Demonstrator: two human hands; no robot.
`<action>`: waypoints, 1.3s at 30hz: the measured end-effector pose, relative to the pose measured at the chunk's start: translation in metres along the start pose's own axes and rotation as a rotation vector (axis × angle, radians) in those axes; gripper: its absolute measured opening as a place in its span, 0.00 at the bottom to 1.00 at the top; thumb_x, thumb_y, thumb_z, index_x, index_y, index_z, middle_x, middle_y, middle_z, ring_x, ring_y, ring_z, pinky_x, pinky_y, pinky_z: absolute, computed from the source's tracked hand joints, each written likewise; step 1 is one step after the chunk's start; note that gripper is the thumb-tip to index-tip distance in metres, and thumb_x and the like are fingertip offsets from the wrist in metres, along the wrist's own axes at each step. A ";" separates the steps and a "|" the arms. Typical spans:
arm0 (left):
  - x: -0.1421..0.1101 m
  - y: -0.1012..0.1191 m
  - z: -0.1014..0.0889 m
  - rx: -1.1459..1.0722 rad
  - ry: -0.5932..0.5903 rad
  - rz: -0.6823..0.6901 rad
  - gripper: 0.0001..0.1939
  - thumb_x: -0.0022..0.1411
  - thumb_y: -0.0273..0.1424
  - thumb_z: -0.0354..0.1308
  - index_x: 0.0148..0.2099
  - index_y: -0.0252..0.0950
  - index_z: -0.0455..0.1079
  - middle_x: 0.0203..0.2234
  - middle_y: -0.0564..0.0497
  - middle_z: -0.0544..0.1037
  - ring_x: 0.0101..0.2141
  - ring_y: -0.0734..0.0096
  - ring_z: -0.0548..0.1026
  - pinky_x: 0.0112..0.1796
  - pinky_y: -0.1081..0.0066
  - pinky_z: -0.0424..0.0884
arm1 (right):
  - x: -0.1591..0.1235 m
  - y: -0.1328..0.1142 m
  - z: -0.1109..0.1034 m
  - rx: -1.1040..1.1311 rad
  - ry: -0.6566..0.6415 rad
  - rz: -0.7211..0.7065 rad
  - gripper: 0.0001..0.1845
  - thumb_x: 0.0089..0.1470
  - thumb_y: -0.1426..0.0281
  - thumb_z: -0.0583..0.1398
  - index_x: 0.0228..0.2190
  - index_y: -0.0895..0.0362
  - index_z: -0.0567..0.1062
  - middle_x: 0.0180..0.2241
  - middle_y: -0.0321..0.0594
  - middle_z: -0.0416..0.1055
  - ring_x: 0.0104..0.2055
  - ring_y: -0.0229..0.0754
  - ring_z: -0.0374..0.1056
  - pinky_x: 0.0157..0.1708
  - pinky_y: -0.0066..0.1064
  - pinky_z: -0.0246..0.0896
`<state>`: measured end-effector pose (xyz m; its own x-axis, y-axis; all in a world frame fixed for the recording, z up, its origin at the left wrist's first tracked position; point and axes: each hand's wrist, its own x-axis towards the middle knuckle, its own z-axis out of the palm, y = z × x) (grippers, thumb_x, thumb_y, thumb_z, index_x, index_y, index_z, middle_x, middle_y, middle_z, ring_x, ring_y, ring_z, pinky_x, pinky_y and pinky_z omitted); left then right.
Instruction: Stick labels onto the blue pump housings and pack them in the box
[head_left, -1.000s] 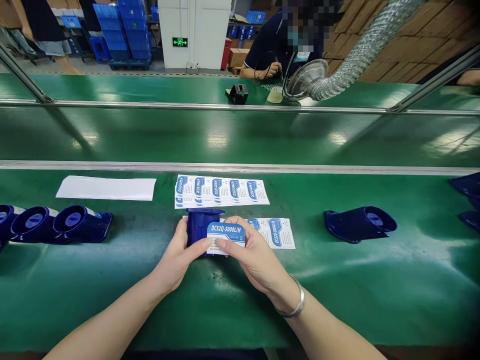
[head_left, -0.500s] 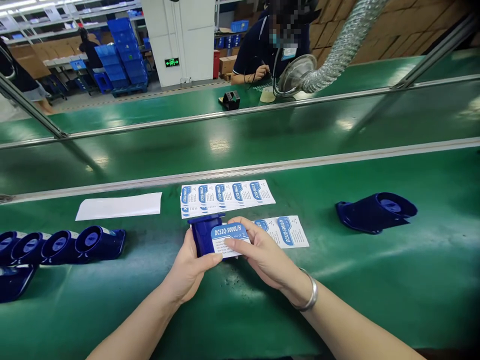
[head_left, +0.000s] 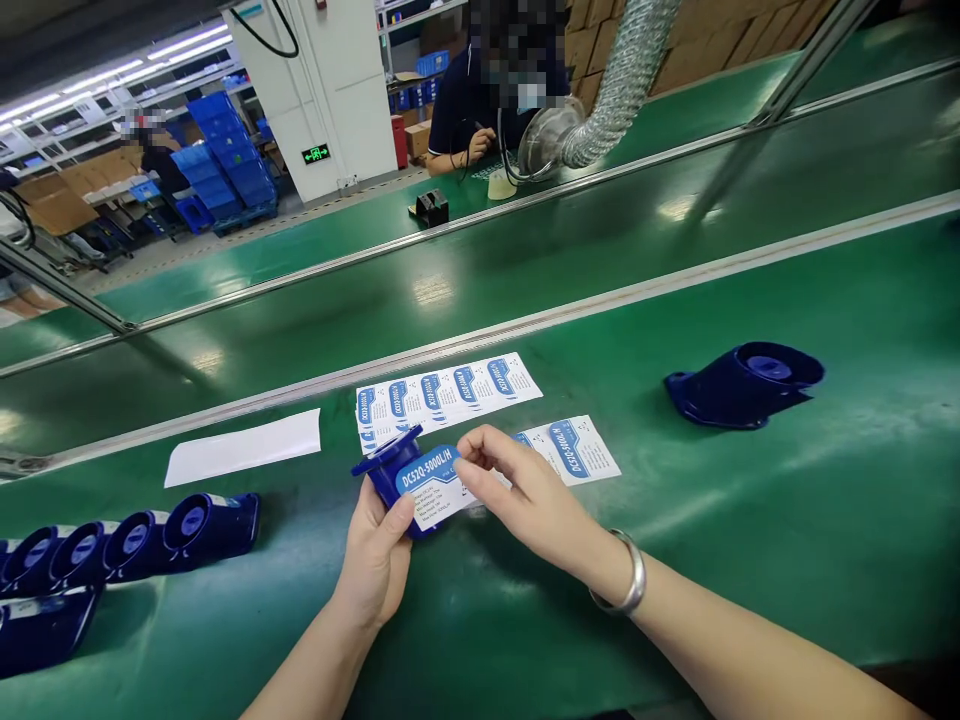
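My left hand (head_left: 379, 555) is closed around a dark blue plastic housing (head_left: 386, 470) with a flange at its upper end, thumb on the front. A blue and white label (head_left: 431, 490) reading DC52Q-5000L/H lies across the housing's face. At the label's right end is my right hand (head_left: 517, 490), its thumb over the label and its index finger bent, with a gap between them. The label's right edge is partly hidden by that hand. Behind the hands lie label sheets (head_left: 450, 395), and a shorter label strip (head_left: 585, 450) sits to the right.
Several blue housings (head_left: 191, 530) stand in a row at left; another housing (head_left: 750, 385) lies at right. A white paper strip (head_left: 244, 447) is on the green bench (head_left: 735, 560). Across a metal rail (head_left: 300, 275), a person (head_left: 461, 110) works beside a ducted hood (head_left: 555, 140).
The housing has tilted and shifted slightly left in my left hand. My right thumb has moved off the label's middle toward its right end, and those fingers have loosened. The view has rolled.
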<state>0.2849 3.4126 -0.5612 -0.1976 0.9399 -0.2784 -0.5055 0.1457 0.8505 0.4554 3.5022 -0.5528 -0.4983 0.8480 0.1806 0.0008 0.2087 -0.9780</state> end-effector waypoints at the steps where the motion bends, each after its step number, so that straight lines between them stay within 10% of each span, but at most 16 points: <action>1: 0.000 0.000 0.000 0.004 0.001 0.003 0.28 0.62 0.36 0.67 0.62 0.45 0.65 0.57 0.47 0.75 0.61 0.52 0.68 0.60 0.56 0.65 | 0.000 -0.001 0.000 -0.047 0.004 -0.029 0.17 0.64 0.54 0.59 0.32 0.53 0.68 0.29 0.36 0.68 0.30 0.41 0.63 0.31 0.34 0.56; 21: -0.005 -0.004 -0.001 -0.092 -0.016 -0.064 0.32 0.44 0.39 0.77 0.52 0.41 0.75 0.42 0.46 0.83 0.50 0.47 0.78 0.57 0.51 0.70 | -0.007 -0.003 0.014 -0.222 0.060 -0.369 0.20 0.70 0.71 0.52 0.24 0.53 0.55 0.23 0.33 0.55 0.27 0.40 0.54 0.30 0.36 0.49; 32: -0.008 -0.010 -0.011 -0.107 -0.056 0.013 0.26 0.48 0.42 0.75 0.48 0.38 0.78 0.42 0.44 0.83 0.45 0.53 0.80 0.53 0.56 0.73 | -0.012 0.024 0.039 0.200 0.147 -0.009 0.12 0.69 0.58 0.54 0.36 0.52 0.62 0.34 0.35 0.60 0.34 0.41 0.60 0.35 0.35 0.59; 39: -0.001 0.004 -0.004 -0.333 -0.216 -0.205 0.22 0.64 0.43 0.62 0.52 0.32 0.76 0.47 0.38 0.79 0.44 0.58 0.79 0.44 0.64 0.77 | -0.002 0.032 0.027 0.237 0.301 -0.004 0.14 0.70 0.55 0.52 0.40 0.51 0.67 0.34 0.35 0.63 0.37 0.41 0.63 0.42 0.36 0.60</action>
<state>0.2791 3.4108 -0.5591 0.0971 0.9502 -0.2962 -0.7655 0.2614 0.5879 0.4326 3.4938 -0.5869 -0.2208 0.9599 0.1730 -0.2189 0.1241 -0.9678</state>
